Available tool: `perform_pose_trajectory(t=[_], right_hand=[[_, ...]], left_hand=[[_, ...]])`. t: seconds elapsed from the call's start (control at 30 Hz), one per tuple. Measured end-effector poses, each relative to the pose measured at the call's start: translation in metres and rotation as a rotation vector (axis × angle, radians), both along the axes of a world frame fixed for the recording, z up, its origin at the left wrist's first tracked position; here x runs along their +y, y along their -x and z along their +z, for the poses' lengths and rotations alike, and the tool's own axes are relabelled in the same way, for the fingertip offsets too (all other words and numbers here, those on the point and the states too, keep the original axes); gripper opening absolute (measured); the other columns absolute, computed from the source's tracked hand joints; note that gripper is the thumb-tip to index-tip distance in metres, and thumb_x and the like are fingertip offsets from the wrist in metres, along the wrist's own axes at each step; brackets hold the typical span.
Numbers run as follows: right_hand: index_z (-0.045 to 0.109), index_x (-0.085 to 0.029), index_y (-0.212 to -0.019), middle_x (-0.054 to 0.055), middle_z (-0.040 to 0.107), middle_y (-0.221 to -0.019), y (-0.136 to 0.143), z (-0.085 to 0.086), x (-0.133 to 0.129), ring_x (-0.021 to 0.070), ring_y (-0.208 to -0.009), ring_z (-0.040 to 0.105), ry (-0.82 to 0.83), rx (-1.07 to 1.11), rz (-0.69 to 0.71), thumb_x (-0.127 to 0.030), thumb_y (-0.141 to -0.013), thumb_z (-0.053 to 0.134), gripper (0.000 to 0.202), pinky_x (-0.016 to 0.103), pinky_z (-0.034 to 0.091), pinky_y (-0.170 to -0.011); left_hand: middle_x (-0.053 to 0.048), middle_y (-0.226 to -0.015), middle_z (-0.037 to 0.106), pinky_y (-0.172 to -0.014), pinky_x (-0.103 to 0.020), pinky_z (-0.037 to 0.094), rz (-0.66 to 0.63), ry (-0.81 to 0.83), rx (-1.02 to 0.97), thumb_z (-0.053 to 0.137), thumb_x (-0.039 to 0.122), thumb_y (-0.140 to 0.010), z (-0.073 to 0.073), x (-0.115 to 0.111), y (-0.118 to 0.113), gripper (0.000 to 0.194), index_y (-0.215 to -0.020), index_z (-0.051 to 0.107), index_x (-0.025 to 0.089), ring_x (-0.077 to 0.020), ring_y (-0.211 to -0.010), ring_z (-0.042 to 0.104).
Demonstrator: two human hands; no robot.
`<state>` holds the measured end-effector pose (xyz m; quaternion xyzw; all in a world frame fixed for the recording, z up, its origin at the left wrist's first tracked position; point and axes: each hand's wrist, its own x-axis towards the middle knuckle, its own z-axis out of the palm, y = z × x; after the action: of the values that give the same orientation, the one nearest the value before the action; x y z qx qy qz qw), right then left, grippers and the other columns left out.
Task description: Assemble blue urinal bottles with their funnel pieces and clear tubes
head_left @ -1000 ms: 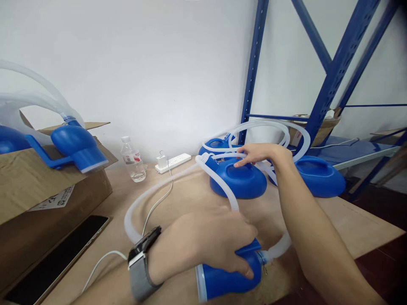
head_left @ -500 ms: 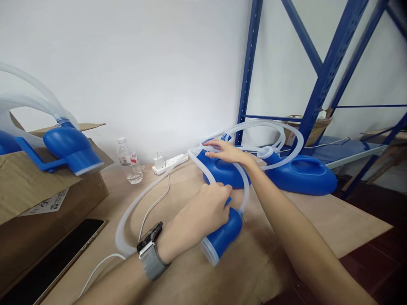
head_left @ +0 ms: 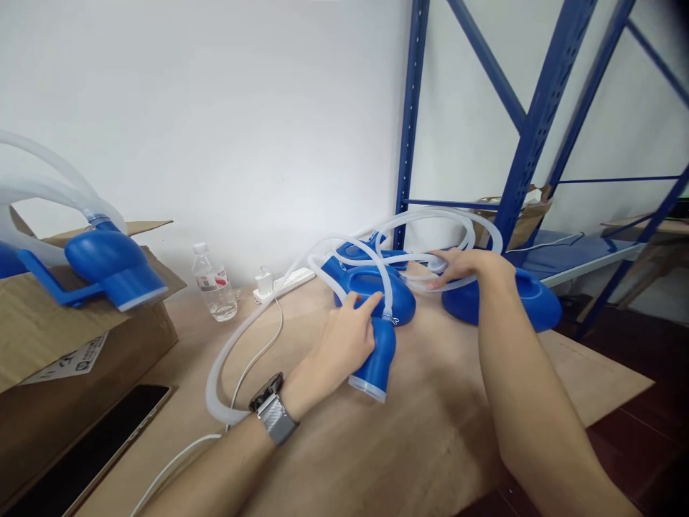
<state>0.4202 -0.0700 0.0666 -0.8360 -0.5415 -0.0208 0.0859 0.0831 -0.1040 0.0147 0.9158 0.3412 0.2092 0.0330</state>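
Note:
My left hand [head_left: 349,334], with a watch on its wrist, is closed around a blue urinal funnel [head_left: 380,352] with a pale rim facing down. A clear hose [head_left: 387,287] leaves the funnel's top and loops back. Behind it a blue urinal bottle [head_left: 401,301] with a moulded handle lies on the table. My right hand [head_left: 466,266] reaches to the second blue urinal bottle [head_left: 538,305] on the right, its fingers and thumb around the white cap [head_left: 437,264] at the neck. The forearm hides part of that bottle. Another blue piece [head_left: 358,250] shows at the back among the hoses.
On the left a cardboard box [head_left: 129,345] holds another blue funnel [head_left: 121,262] with hoses. A phone [head_left: 102,449], a water bottle [head_left: 215,283] and a white power strip [head_left: 293,281] with cables are on the table. Blue shelving [head_left: 517,179] stands at the right.
My right hand has moved right, from above the middle bottle to the neck of the right one. My left hand has raised the funnel slightly away from me and turned it more upright.

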Motion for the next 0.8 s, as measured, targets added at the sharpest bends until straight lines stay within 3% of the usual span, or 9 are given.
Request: perform_pose_trajectory(t=[0.1, 0.17, 0.33, 0.4, 0.47, 0.6, 0.7, 0.8], right_hand=[[0.031, -0.039, -0.166, 0.018, 0.036, -0.169, -0.009, -0.007, -0.001, 0.0528, -0.143, 0.048, 0.168, 0.068, -0.025, -0.052, -0.052, 0.096, 0.132, 0.066, 0.051, -0.102], [0.013, -0.043, -0.168, 0.019, 0.021, -0.175, -0.004, -0.013, 0.006, 0.0561, -0.149, 0.037, 0.199, 0.055, -0.059, -0.047, -0.055, 0.096, 0.14, 0.074, 0.042, -0.107], [-0.012, -0.037, -0.168, 0.026, 0.007, -0.176, 0.026, -0.039, 0.028, 0.0597, -0.153, 0.023, 0.067, -0.091, -0.108, -0.046, -0.061, 0.094, 0.15, 0.086, 0.011, -0.113], [-0.005, -0.038, -0.168, 0.023, 0.002, -0.177, 0.038, -0.053, 0.032, 0.0586, -0.157, 0.006, 0.059, -0.217, -0.057, -0.045, -0.06, 0.095, 0.148, 0.084, 0.002, -0.114], [0.004, -0.039, -0.169, 0.019, 0.006, -0.178, 0.049, -0.068, 0.031, 0.0561, -0.158, 0.003, 0.023, -0.334, -0.008, -0.04, -0.064, 0.093, 0.137, 0.081, 0.0, -0.116], [0.017, -0.039, -0.169, 0.02, 0.029, -0.171, 0.065, -0.086, 0.027, 0.0513, -0.145, 0.04, -0.195, -0.385, -0.03, -0.036, -0.098, 0.058, 0.082, 0.076, 0.019, -0.116], [0.026, -0.038, -0.167, 0.022, 0.039, -0.164, 0.067, -0.082, 0.024, 0.0489, -0.133, 0.051, -0.213, -0.389, -0.009, -0.031, -0.105, 0.038, 0.064, 0.069, 0.037, -0.105], [0.042, -0.033, -0.159, 0.025, 0.046, -0.153, 0.057, -0.064, 0.016, 0.0459, -0.126, 0.055, -0.133, -0.404, 0.054, -0.024, -0.104, 0.035, 0.056, 0.057, 0.048, -0.093]], left_hand=[[-0.015, -0.135, 0.062, -0.091, -0.047, 0.058, -0.017, 0.023, 0.122, 0.037, 0.02, -0.101, 0.0, 0.002, -0.016, 0.047, -0.139, 0.065, 0.023, -0.0296, -0.1, 0.074], [-0.015, -0.135, 0.063, -0.096, -0.047, 0.057, -0.01, 0.048, 0.178, 0.038, 0.021, -0.1, -0.003, 0.006, -0.026, 0.044, -0.131, 0.069, 0.021, -0.03, -0.104, 0.073], [-0.015, -0.145, 0.061, -0.104, -0.045, 0.054, 0.039, 0.077, 0.199, 0.037, 0.026, -0.104, -0.014, 0.017, -0.041, 0.042, -0.135, 0.065, 0.022, -0.0305, -0.122, 0.067], [-0.014, -0.153, 0.055, -0.106, -0.046, 0.053, 0.061, 0.082, 0.191, 0.035, 0.028, -0.105, -0.019, 0.019, -0.043, 0.044, -0.14, 0.062, 0.023, -0.0312, -0.127, 0.065], [-0.014, -0.16, 0.049, -0.107, -0.047, 0.052, 0.081, 0.084, 0.182, 0.035, 0.028, -0.106, -0.022, 0.022, -0.045, 0.045, -0.143, 0.059, 0.023, -0.0315, -0.129, 0.064], [-0.015, -0.166, 0.043, -0.107, -0.047, 0.052, 0.105, 0.089, 0.177, 0.035, 0.028, -0.106, -0.028, 0.028, -0.048, 0.045, -0.143, 0.059, 0.022, -0.0326, -0.131, 0.064], [-0.016, -0.166, 0.042, -0.107, -0.049, 0.052, 0.118, 0.099, 0.169, 0.033, 0.028, -0.106, -0.031, 0.033, -0.05, 0.046, -0.144, 0.058, 0.021, -0.034, -0.129, 0.065], [-0.018, -0.169, 0.036, -0.106, -0.052, 0.052, 0.134, 0.114, 0.146, 0.032, 0.03, -0.106, -0.033, 0.036, -0.05, 0.049, -0.149, 0.054, 0.021, -0.036, -0.128, 0.065]])
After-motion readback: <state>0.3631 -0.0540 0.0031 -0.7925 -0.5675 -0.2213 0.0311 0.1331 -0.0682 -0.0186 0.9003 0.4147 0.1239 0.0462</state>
